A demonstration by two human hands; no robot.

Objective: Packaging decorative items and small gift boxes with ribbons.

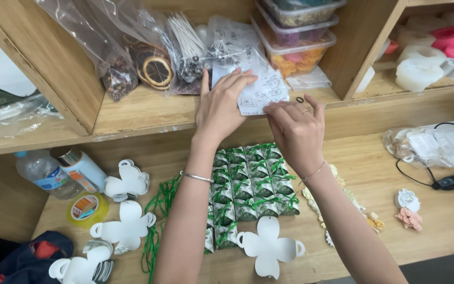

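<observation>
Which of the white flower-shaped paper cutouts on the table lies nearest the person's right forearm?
The white cutout at the table's front edge, just below the green packets; the other cutouts lie to the left, near the bottles.

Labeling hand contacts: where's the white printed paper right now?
In the head view the white printed paper lies on the wooden shelf, upper centre, held between the left hand and right hand, just in front of the clear plastic bags.
</observation>
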